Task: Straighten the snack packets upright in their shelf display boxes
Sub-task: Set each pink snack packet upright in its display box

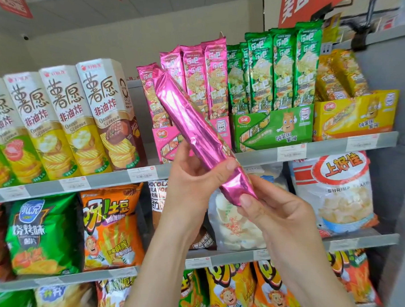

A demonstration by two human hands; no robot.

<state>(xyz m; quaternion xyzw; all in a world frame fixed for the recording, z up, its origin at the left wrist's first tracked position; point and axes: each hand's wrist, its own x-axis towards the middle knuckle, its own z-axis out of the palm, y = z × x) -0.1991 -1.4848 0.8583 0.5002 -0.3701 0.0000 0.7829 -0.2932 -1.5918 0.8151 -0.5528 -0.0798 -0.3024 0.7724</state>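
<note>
packet before shelf display boxes

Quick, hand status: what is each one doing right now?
Left hand: grips the pink packet around its lower part.
Right hand: holds the same packet's bottom end, thumb on the foil.

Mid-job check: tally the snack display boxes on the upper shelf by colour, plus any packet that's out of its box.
Pink display box: 1
Green display box: 1
Yellow display box: 1
Pink packet, gripped by left hand and right hand: 1
Total: 4
</note>
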